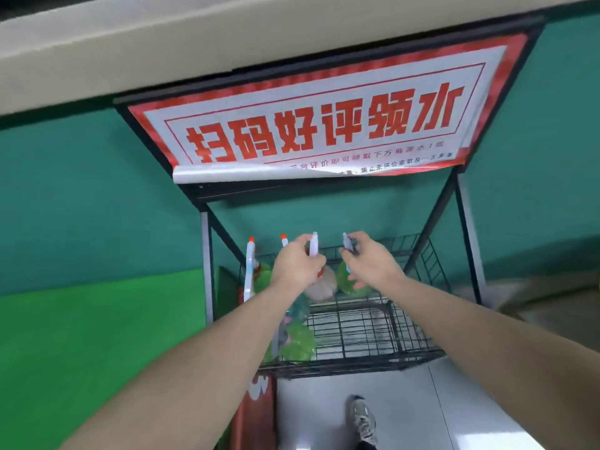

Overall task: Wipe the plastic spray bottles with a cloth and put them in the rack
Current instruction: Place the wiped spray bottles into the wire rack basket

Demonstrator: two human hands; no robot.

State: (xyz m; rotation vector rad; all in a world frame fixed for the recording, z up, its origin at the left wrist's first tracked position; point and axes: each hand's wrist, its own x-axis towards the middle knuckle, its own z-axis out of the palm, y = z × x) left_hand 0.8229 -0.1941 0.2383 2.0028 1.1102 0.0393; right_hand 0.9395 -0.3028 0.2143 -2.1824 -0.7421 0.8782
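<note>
From the head camera, both bare forearms reach forward and down into a black wire rack (357, 323) standing against a green wall (81, 190). The left hand (297, 264) has its fingers curled round the neck of a pale pinkish plastic spray bottle (319, 287), whose white trigger head (313, 245) sticks up above the knuckles; the bottle body hangs just below and to the right of that hand, inside the upper wire basket. The right hand (370, 259) pinches the white sprayer top (348, 243) of a green plastic spray bottle (349, 280) between thumb and fingers, the green body sitting directly under the palm in the same basket, touching or just beside the pinkish one.

To the left of the left hand, two more spray heads with orange nozzle tips (250, 240) rise over the basket's rim; the far-left one has a long white trigger hanging down outside the wire. Below the left forearm, further green and teal bottles (297, 344) lie in the lower basket, blurred.

Above both hands, a red-and-white printed banner (311, 125) with large red characters hangs from the rack's black frame, its lower edge curled. Below the right forearm, a grey sneaker (363, 420) stands on the shiny pale floor (422, 417). No cloth is visible in either hand.
</note>
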